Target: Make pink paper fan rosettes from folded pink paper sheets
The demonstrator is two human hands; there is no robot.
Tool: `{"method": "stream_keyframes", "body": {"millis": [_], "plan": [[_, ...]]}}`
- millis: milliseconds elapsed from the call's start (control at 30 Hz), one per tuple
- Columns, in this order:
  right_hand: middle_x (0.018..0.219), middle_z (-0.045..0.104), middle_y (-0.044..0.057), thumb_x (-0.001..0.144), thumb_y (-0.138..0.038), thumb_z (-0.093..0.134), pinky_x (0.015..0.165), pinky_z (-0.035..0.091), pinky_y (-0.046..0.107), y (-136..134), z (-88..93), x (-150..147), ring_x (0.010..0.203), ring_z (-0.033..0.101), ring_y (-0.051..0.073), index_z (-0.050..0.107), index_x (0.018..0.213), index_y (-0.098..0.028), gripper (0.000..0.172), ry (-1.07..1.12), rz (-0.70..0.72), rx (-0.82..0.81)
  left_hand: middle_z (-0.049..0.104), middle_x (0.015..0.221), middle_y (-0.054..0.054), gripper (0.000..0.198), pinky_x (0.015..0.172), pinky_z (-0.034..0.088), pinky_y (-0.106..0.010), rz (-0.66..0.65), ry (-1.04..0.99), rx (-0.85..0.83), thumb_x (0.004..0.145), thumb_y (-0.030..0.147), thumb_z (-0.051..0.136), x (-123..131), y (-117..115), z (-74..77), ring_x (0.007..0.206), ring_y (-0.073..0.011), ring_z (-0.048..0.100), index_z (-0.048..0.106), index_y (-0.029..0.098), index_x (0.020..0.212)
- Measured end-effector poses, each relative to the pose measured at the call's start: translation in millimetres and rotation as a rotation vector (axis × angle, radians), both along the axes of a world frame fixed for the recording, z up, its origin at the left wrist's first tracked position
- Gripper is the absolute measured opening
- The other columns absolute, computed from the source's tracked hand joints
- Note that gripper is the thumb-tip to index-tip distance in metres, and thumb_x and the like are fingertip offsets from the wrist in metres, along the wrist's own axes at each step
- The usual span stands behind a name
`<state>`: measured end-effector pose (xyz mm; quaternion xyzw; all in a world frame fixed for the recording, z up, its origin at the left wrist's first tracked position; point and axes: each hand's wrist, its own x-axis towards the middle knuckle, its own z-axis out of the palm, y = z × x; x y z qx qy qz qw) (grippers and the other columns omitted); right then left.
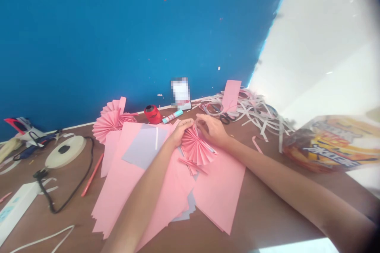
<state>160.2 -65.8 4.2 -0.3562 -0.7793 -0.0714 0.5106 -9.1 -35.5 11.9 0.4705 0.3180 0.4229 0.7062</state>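
Note:
A pleated pink paper fan (199, 150) is spread out over pink sheets (221, 189) in the middle of the table. My left hand (181, 131) pinches its upper left edge. On the upper right, my right hand (212, 129) has its fingers bent at the fan's top; whether they grip the paper is hidden. Folded pink strips (192, 165) lie just under the fan. A grey-blue sheet (145, 146) rests on the pink stack to the left. More pleated pink fans (108, 124) stand at the back left.
Behind are a red container (152, 114), a glue stick (172, 116), a phone (181, 93), scissors (227, 118) and paper strips (255, 108). To the left lie a red pen (92, 174), a white reel (65, 151) and a power strip (19, 209). A printed plastic bag (335, 142) sits right.

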Motion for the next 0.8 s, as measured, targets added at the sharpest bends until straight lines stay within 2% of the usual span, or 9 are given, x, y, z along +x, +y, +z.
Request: {"method": "stream_keyframes", "body": {"millis": [133,233,600,800], "plan": [[0.102,0.071,0.008,0.097,-0.018,0.045,0.083,0.054,0.032,-0.5,0.2,-0.8,0.093,0.068,0.019,0.047,0.131,-0.021,0.035,-0.034,0.012,0.017,0.062,0.07,0.0,0.019,0.069,0.041,-0.025,0.021,0.01,0.029,0.067,0.029,0.077,-1.2,4.7,-7.6,0.075,-0.0156,0.06,0.067,0.015,0.074],[0.101,0.071,0.008,0.097,-0.019,0.044,0.082,0.054,0.031,-0.3,0.5,-0.7,0.093,0.068,0.018,0.047,0.132,-0.02,0.035,-0.031,0.016,-0.029,0.063,0.07,0.0,0.017,0.069,0.041,-0.026,-0.007,0.016,0.065,0.07,0.029,0.075,-2.3,5.8,-10.4,0.074,-0.0156,0.06,0.068,0.015,0.078],[0.1,0.065,0.009,0.097,-0.016,0.038,0.068,0.049,0.027,1.8,-5.5,-0.6,0.08,0.064,0.018,0.044,0.132,-0.018,0.036,-0.166,-0.03,-0.059,0.061,0.07,0.001,0.021,0.069,0.04,-0.025,-0.027,0.034,0.032,0.067,0.029,0.078,-0.3,1.1,-3.8,0.07,-0.0139,0.056,0.064,0.014,0.071],[0.095,0.063,0.009,0.097,-0.016,0.037,0.06,0.046,0.026,-0.4,-0.6,-1.8,0.077,0.062,0.017,0.043,0.126,-0.016,0.03,-0.171,-0.076,-0.057,0.06,0.068,0.001,0.019,0.07,0.04,-0.026,0.011,0.032,0.05,0.068,0.029,0.075,0.2,2.6,-5.5,0.074,-0.0151,0.058,0.062,0.015,0.068]]}}
